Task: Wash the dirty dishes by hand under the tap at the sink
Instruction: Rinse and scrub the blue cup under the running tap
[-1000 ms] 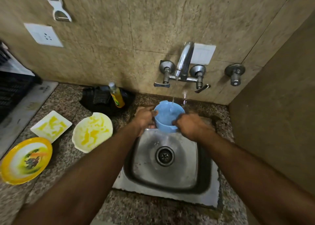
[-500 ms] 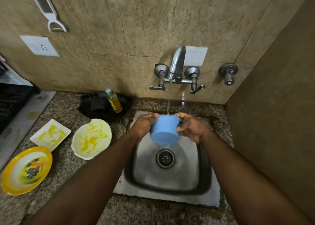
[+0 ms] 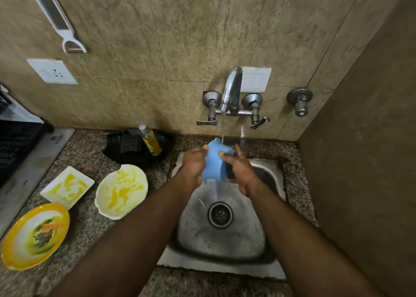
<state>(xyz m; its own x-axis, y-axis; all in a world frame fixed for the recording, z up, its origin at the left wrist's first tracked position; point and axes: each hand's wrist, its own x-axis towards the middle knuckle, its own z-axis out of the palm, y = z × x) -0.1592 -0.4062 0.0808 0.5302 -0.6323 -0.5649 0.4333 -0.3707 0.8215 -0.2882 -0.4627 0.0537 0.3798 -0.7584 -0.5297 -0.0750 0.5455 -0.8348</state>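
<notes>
Both my arms reach forward, bare to the elbow and beyond, and draw together toward my hands. My left hand (image 3: 194,165) grips the left side of the blue cup (image 3: 213,164), knuckles up, fingers curled round it. My right hand (image 3: 242,173) holds the other side, fingers (image 3: 227,156) spread across its wall and pointing away from me, wrist bent slightly inward. The hands sit close together, with only the cup between them.

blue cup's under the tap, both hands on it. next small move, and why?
Probably turn the blue cup mouth-up into the stream: left hand and right hand hold it tipped, water from the tap hits only its outside and runs off into the sink.
</notes>
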